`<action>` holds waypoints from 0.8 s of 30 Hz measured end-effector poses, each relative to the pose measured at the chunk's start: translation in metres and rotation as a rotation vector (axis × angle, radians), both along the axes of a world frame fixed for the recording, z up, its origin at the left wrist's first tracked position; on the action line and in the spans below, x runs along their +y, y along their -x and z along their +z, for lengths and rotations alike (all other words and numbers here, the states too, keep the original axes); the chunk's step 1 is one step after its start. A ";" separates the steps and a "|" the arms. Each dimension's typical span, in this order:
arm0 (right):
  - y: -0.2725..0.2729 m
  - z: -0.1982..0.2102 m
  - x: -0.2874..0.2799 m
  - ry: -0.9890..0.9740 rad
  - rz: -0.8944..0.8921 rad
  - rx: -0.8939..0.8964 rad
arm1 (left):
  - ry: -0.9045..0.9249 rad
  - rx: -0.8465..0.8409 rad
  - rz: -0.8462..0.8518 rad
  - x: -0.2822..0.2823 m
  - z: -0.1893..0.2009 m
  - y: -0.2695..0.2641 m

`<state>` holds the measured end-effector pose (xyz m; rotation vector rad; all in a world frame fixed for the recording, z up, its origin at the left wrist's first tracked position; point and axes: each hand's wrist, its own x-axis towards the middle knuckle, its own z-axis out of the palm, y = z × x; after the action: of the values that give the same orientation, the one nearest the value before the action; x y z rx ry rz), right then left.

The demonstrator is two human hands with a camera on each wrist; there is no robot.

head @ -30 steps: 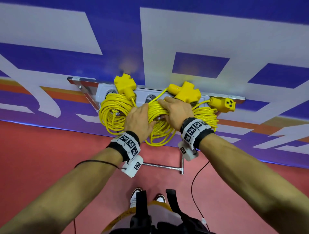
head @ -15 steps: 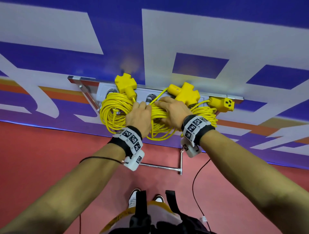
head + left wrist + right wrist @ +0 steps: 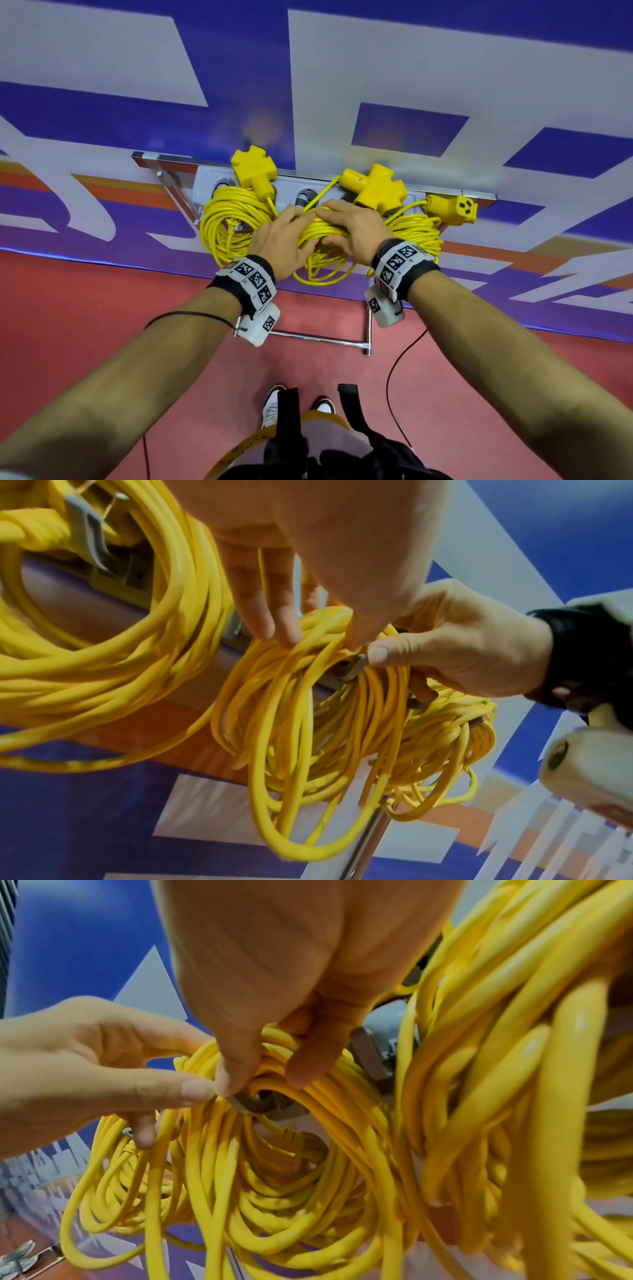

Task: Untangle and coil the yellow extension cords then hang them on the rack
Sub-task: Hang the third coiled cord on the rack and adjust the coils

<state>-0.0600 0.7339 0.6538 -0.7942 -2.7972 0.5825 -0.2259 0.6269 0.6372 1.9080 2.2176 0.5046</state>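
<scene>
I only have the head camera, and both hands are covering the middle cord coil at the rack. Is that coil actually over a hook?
Observer: It looks so. The right wrist view shows the middle coil draped over a grey hook, whose upturned tip pokes out in front of the strands.
Operator: Is the right hand gripping it, or only resting on it?
Observer: Gripping. The right hand has thumb and fingers curled round the top of the bundle, just above the hook.
Operator: And the left?
Observer: The left hand pinches the same bundle between thumb and fingers, right beside the hook tip.
</scene>
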 end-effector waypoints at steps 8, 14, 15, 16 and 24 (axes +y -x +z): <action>-0.007 -0.005 0.003 -0.023 0.047 -0.003 | 0.096 0.042 0.105 0.005 0.018 -0.010; 0.002 0.005 0.004 0.029 -0.001 -0.085 | 0.111 0.094 0.082 0.011 0.018 -0.007; 0.004 0.006 0.003 0.037 -0.008 -0.109 | 0.119 0.084 0.082 0.013 0.020 -0.006; 0.006 0.008 0.002 0.042 -0.023 -0.143 | 0.126 0.061 0.083 0.015 0.021 -0.005; 0.008 0.006 -0.001 0.042 -0.100 -0.236 | 0.089 -0.090 -0.040 0.011 0.013 0.012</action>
<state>-0.0678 0.7324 0.6598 -1.0688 -2.9411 0.5666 -0.2374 0.6375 0.6500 1.8444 2.1051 0.4682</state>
